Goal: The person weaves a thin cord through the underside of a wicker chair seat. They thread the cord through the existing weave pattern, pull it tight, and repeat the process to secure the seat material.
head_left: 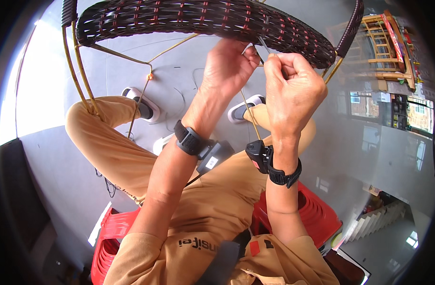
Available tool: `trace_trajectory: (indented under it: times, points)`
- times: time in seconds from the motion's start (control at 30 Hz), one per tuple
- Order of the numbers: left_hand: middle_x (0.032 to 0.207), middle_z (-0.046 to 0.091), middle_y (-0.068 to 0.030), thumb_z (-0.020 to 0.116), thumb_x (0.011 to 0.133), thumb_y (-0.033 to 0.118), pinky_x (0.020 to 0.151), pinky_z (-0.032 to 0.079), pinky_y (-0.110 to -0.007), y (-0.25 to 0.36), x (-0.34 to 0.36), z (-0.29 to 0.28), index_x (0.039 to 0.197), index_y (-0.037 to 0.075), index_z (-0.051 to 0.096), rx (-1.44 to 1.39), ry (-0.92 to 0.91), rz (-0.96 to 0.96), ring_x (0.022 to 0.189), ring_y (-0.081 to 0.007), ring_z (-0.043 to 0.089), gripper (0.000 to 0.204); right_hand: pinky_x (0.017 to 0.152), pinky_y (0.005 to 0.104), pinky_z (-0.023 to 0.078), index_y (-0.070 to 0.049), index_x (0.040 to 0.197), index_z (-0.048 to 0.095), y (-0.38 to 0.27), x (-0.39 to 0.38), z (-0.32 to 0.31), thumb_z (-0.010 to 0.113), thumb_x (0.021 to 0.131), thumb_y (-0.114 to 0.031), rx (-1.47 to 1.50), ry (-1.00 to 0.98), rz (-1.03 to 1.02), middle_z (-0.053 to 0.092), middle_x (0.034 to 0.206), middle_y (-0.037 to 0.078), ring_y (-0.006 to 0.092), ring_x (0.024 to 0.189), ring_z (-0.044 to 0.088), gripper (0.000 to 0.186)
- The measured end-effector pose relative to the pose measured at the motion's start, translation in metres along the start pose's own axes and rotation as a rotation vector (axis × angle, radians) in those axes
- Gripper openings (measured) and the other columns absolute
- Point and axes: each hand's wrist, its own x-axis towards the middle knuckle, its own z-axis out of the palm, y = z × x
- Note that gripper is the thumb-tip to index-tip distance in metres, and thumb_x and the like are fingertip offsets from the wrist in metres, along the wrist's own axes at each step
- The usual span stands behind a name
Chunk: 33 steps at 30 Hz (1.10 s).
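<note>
Head view: the woven panel spans the top, between gold frame rods; the right hand pinches a thin grey tool between thumb and forefinger at its near edge; the left hand curls beneath that edge, its exact grip hidden; the panel is probably light, springy and slightly slick, best held at the rim; the floor is smooth grey; wooden furniture stands right; a red stool sits below.

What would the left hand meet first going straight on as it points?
The left hand would most likely meet the dark woven band just ahead; depth is unclear, so it might pass underneath.
</note>
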Motion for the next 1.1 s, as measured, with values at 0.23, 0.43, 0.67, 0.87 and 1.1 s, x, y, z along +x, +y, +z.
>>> trace_trajectory:
  times: [0.23, 0.43, 0.67, 0.87, 1.1]
  points:
    - [0.09, 0.054, -0.0042, 0.042, 0.09, 0.017, 0.069, 0.042, -0.027, 0.002, 0.003, -0.001, 0.097, 0.002, 0.053, 0.009, -0.097, -0.01, 0.071, -0.0142, 0.045, 0.02, 0.049, 0.0288, 0.045, 0.001, 0.065, 0.059, -0.002, 0.003, 0.003, 0.061, 0.067, 0.0, -0.027, 0.001, -0.012, 0.059, 0.057, 0.012, 0.0224, 0.049, 0.059, 0.003]
    - [0.088, 0.054, -0.0046, 0.042, 0.09, 0.018, 0.069, 0.042, -0.027, 0.002, 0.003, 0.001, 0.095, 0.002, 0.054, 0.008, -0.081, -0.004, 0.073, -0.0148, 0.046, 0.021, 0.05, 0.0302, 0.045, 0.0, 0.065, 0.059, 0.0, -0.002, 0.003, 0.061, 0.067, 0.0, -0.037, 0.005, 0.003, 0.059, 0.057, 0.012, 0.0237, 0.049, 0.058, 0.003]
    - [0.088, 0.054, -0.0041, 0.043, 0.09, 0.019, 0.069, 0.043, -0.028, 0.002, 0.004, -0.003, 0.094, 0.002, 0.053, 0.046, -0.098, -0.012, 0.073, -0.015, 0.047, 0.02, 0.05, 0.0316, 0.045, -0.001, 0.064, 0.057, 0.007, -0.004, 0.012, 0.061, 0.067, 0.0, -0.026, 0.016, 0.0, 0.058, 0.058, 0.011, 0.0256, 0.05, 0.057, 0.005]
    - [0.086, 0.054, -0.005, 0.046, 0.09, 0.018, 0.072, 0.043, -0.029, 0.003, 0.005, -0.007, 0.094, 0.002, 0.055, 0.028, -0.101, -0.031, 0.074, -0.0165, 0.046, 0.019, 0.05, 0.0322, 0.045, -0.002, 0.065, 0.055, 0.003, -0.006, 0.013, 0.062, 0.067, -0.001, -0.064, 0.052, -0.037, 0.058, 0.059, 0.009, 0.0253, 0.052, 0.057, 0.007]
    - [0.086, 0.054, -0.0039, 0.047, 0.091, 0.019, 0.066, 0.043, -0.026, 0.0, 0.003, -0.001, 0.095, 0.003, 0.053, 0.068, 0.001, 0.013, 0.071, -0.0143, 0.046, 0.018, 0.051, 0.032, 0.045, -0.003, 0.065, 0.054, 0.004, -0.008, 0.015, 0.063, 0.067, -0.001, -0.053, 0.023, -0.007, 0.058, 0.06, 0.009, 0.0253, 0.052, 0.057, 0.009]
